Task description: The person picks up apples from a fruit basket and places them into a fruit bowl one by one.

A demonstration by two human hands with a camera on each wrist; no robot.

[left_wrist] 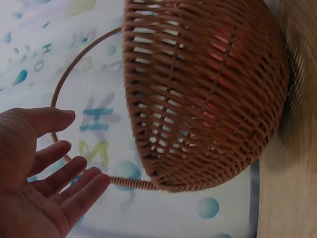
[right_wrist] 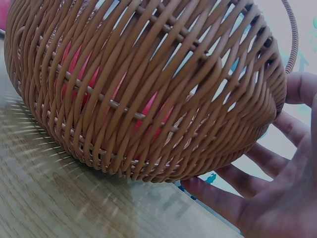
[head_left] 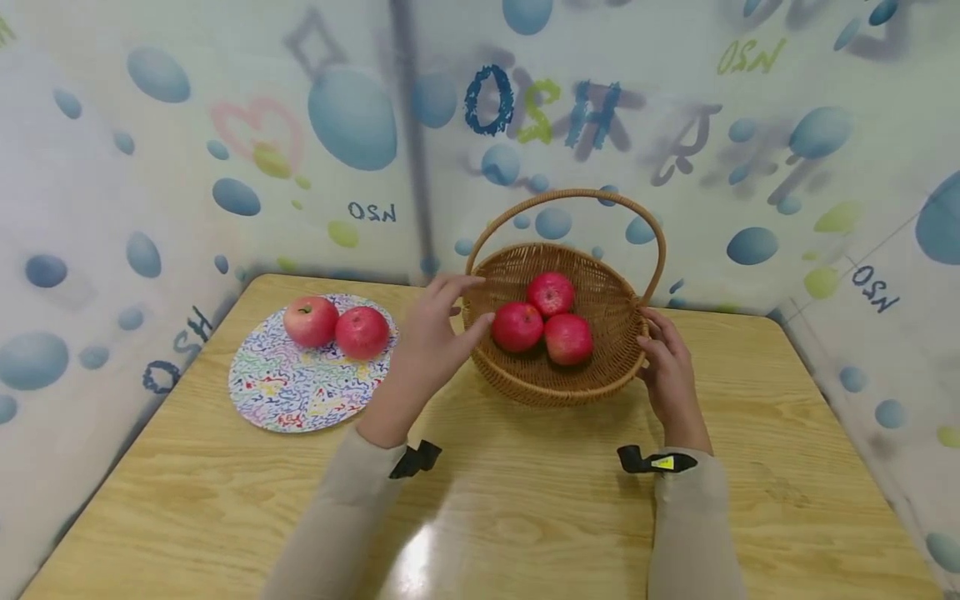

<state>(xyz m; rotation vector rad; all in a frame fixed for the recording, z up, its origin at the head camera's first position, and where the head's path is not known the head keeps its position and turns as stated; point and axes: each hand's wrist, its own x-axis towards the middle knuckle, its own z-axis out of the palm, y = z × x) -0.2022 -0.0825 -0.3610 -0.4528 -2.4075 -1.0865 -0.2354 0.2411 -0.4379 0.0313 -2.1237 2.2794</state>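
Note:
A brown wicker basket (head_left: 510, 387) with a tall arched handle (head_left: 570, 193) stands on the table, holding three red apples (head_left: 567, 339). At its left rim, my left hand (head_left: 437, 337) has thumb and fingers spread apart. The left wrist view shows that hand (left_wrist: 47, 178) with nothing in its grasp, beside the woven side. Against the basket's right end, near the handle's base, my right hand (head_left: 670, 375) rests its fingertips. Seen from the right wrist, its fingers (right_wrist: 267, 161) are spread along the wicker, thumb up at the rim.
Left of the basket lies a round plate (head_left: 281, 400) with a multicoloured squiggle pattern, bearing two apples (head_left: 362, 332). A light wood table (head_left: 540, 500) carries everything. Patterned cloth walls (head_left: 480, 167) stand close behind and at both sides.

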